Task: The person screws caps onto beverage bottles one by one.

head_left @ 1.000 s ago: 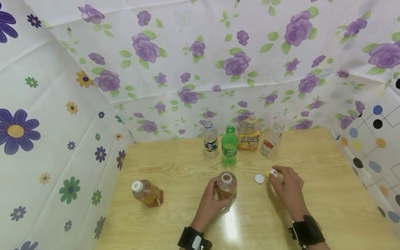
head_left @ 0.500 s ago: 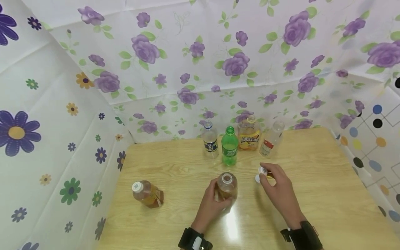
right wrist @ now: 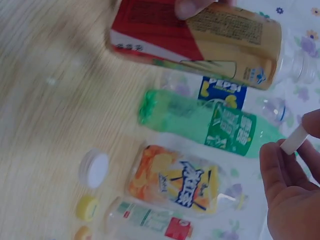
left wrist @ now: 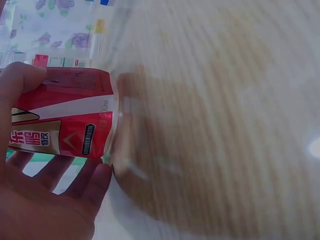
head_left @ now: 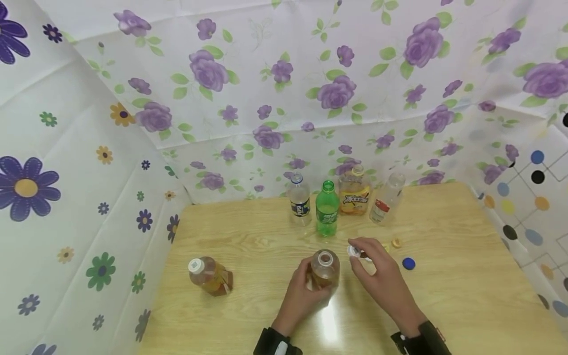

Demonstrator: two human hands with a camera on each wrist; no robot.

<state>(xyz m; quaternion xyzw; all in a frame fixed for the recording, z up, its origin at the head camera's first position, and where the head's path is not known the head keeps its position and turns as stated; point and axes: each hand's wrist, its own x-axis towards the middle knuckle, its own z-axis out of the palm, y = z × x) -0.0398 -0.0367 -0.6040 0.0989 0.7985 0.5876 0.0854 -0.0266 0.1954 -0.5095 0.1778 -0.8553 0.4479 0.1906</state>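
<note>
My left hand (head_left: 299, 296) grips an uncapped clear bottle (head_left: 325, 268) that stands on the table. Its label (left wrist: 75, 112), red, white and gold, shows in the left wrist view, the thumb on one side and fingers on the other. Just right of this bottle, my right hand (head_left: 383, 281) pinches a white bottle cap (head_left: 353, 251) between thumb and fingers. In the right wrist view the same cap (right wrist: 295, 141) is seen edge-on, apart from the bottle's open neck (right wrist: 302, 67).
Behind stand a Pepsi bottle (head_left: 300, 207), a green bottle (head_left: 327, 212), an orange-labelled bottle (head_left: 355, 197) and a clear bottle (head_left: 385, 202), all uncapped. A capped amber bottle (head_left: 210, 276) stands left. Loose caps include blue (head_left: 408, 264), white (right wrist: 95, 169) and yellow (right wrist: 87, 208).
My right hand has moved left toward the bottle with the white cap, uncovering the blue cap and an orange-yellow one. My left hand still holds the bottle in nearly the same place.
</note>
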